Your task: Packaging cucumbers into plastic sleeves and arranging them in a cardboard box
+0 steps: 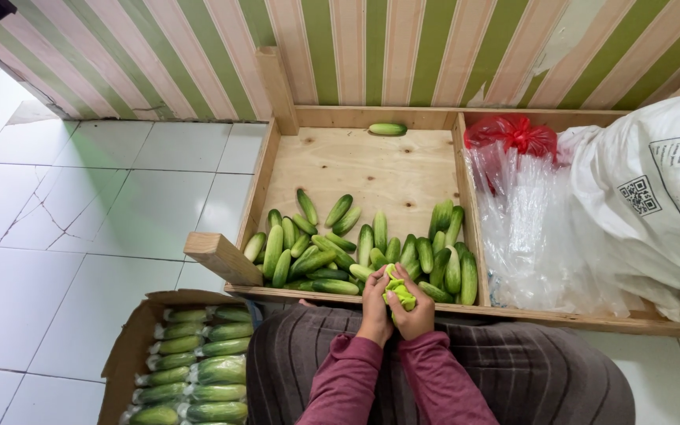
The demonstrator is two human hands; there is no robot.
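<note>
Both hands meet at the wooden tray's [261, 182] near edge. Left hand [375, 309] and right hand [417, 313] have their fingers closed around one light-green cucumber [400, 294], upright between them; the cucumber pile [332, 260] lies just beyond.

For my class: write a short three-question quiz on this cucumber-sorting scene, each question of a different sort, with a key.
1. True or false: the lone cucumber at the far wall of the wooden tray touches the pile of cucumbers.
2. What lies in the cardboard box? A) wrapped cucumbers B) red bags C) tiles
3. Fill in: the left hand and right hand together hold a yellow-green ____.

Key: 1 false, it lies apart; 2 A, wrapped cucumbers; 3 cloth.
</note>
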